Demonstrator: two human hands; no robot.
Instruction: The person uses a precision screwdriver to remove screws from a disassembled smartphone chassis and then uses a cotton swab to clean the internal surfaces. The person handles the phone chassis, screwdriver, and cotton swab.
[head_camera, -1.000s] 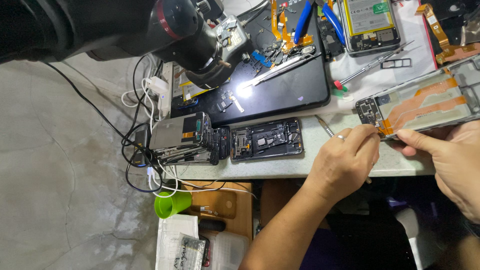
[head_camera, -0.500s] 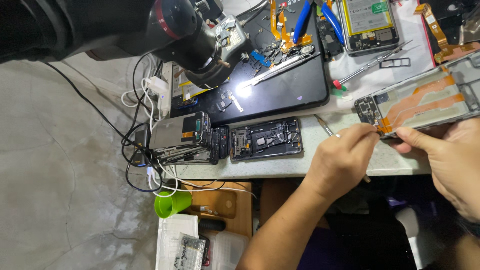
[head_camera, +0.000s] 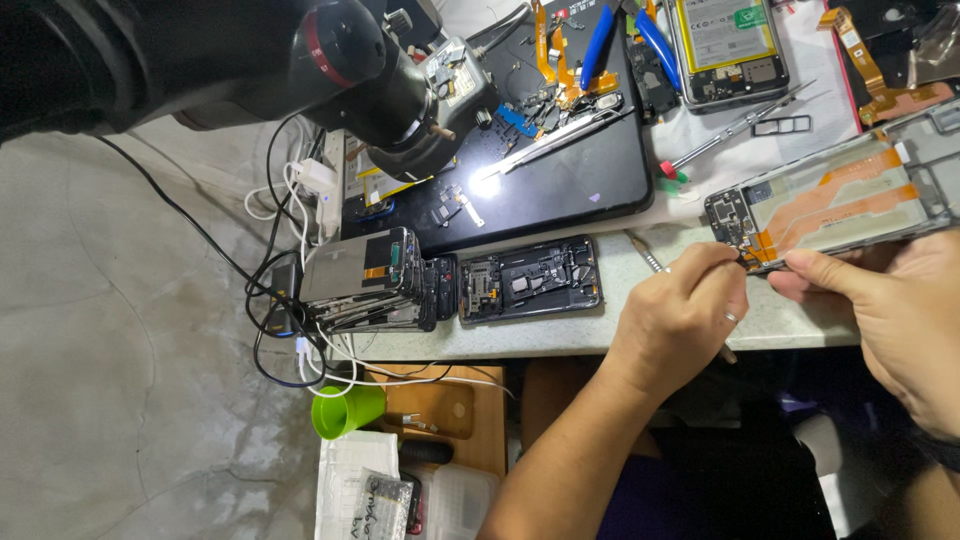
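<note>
My left hand (head_camera: 680, 320) is closed around a thin metal tool (head_camera: 646, 252), and its fingertips touch the lower left corner of an opened phone frame (head_camera: 830, 200) with orange flex cables. My right hand (head_camera: 885, 310) grips that frame's lower edge from the right, thumb stretched along it. The frame is held tilted just above the pale worktop (head_camera: 600, 325). A ring shows on one finger of my left hand.
A black microscope (head_camera: 380, 80) hangs over a lit black mat (head_camera: 560, 180) strewn with small parts. A stack of phone bodies (head_camera: 365, 280) and a bare black frame (head_camera: 530, 280) lie near the front edge. Further back are a screwdriver (head_camera: 735, 125), blue-handled pliers (head_camera: 625, 30) and an open phone (head_camera: 725, 45). A green cup (head_camera: 345, 410) sits below.
My left hand has shifted slightly right and closer to the frame's corner. My right hand keeps its hold on the frame.
</note>
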